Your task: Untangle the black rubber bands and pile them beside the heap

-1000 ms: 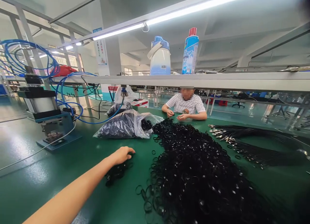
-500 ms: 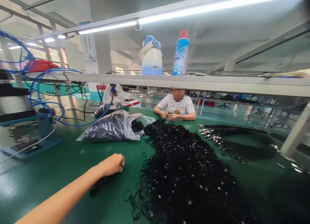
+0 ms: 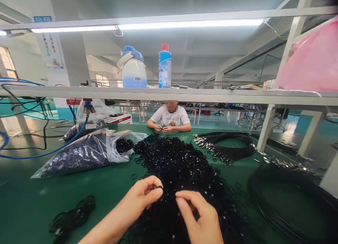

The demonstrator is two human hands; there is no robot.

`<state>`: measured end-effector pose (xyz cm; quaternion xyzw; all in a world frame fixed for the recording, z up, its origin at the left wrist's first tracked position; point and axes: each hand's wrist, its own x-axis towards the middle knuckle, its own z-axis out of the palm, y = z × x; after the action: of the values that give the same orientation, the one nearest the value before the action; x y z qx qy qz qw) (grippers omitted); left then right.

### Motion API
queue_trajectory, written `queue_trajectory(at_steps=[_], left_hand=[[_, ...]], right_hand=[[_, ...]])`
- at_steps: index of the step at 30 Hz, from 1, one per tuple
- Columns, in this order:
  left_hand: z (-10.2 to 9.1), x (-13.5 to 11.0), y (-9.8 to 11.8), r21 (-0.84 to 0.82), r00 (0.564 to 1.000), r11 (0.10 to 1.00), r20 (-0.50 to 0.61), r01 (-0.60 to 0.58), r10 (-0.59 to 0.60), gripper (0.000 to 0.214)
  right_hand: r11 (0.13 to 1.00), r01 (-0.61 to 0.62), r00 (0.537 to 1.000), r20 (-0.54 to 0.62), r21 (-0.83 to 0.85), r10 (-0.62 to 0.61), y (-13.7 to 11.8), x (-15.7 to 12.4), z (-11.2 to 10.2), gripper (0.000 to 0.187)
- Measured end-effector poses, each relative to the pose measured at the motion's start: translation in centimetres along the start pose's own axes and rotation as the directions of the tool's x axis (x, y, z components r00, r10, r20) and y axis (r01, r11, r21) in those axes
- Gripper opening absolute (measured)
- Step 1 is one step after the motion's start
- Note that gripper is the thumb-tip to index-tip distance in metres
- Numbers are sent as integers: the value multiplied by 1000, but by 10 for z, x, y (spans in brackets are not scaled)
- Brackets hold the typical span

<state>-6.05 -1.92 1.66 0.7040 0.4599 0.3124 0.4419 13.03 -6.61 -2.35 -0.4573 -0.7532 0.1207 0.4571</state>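
Note:
A wide pile of small black rings (image 3: 174,159) spreads over the green tabletop. Above its near part, my left hand (image 3: 142,193) is closed in a pinch, and a black ring (image 3: 160,187) shows between thumb and forefinger. Just to the right, also over the pile, my right hand (image 3: 199,212) has thumb and forefinger pressed together; whatever they hold is too small to make out. The two hands are apart, fingertips facing each other. A separate small heap of black rings (image 3: 75,216) lies left of my left forearm.
A clear plastic bag (image 3: 81,151) of black pieces lies back left, its mouth facing the pile. Coils of black cords with metal ends (image 3: 229,145) lie right. A person (image 3: 171,117) sits opposite, hands together. A shelf (image 3: 185,95) crosses above, carrying a jug (image 3: 134,71) and spray can (image 3: 165,70).
The view has turned right. My left hand has moved from beside the small heap to over the pile, where a ring shows in its pinch. My right hand has come into view.

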Motion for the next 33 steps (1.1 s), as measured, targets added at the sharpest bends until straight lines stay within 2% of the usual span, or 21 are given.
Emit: queue_trajectory(at_steps=[1, 3, 5, 8, 12, 17, 23, 27, 33], left_hand=[[15, 1, 6, -90, 1000, 996, 14, -15, 16, 27], [37, 6, 13, -171, 999, 985, 23, -28, 32, 28], [50, 12, 14, -201, 999, 979, 32, -27, 34, 30], [59, 21, 10, -237, 998, 971, 46, -19, 31, 34], [62, 22, 7, -323, 998, 946, 63, 35, -15, 31], [59, 13, 15, -468, 996, 880, 74, 76, -47, 30], [53, 10, 6, -427, 995, 901, 86, 73, -40, 29], [53, 11, -3, -383, 998, 922, 49, 53, -37, 30], [55, 12, 0, -373, 998, 926, -1, 51, -55, 32]], right_hand=[[992, -89, 995, -45, 89, 94, 4, 5, -8, 22], [947, -205, 974, -46, 246, 222, 6, 12, -20, 15], [917, -251, 965, 10, 309, 260, 6, 14, -27, 14], [882, -321, 945, 52, 346, 324, 6, 15, -29, 13], [824, -398, 913, 89, 404, 398, 13, 17, -27, 10], [790, -400, 911, 103, 464, 400, 17, 16, -27, 11], [834, -405, 911, 88, 374, 403, 14, 14, -22, 10], [862, -387, 919, 55, 326, 391, 18, 12, -19, 12], [844, -398, 915, 93, 359, 392, 21, 12, -16, 11]])
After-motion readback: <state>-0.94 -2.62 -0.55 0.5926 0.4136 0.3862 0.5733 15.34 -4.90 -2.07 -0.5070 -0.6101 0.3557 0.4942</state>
